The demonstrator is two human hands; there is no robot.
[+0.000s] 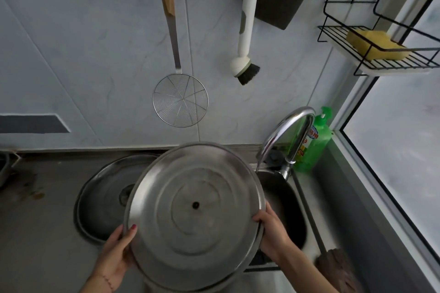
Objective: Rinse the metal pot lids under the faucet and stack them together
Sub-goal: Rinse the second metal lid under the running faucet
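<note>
Two lids showed in the head view. Both my hands gripped the big metal lid (195, 211) by its rim, left hand (116, 252) and right hand (273, 228), tilted just left of the faucet (285, 135). The second lid (104, 195) lay further left on the tabletop (35, 233). I judged wet steel could slip and clang into the sink (285, 197). Behind the faucet, a strainer (180, 100) and brush (246, 30) hung on the grey wall.

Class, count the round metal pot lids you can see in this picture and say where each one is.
2. One large round steel lid is held at its rim by the left hand and right hand; a second round steel lid lies on the counter behind it. Others may be hidden underneath.
</note>
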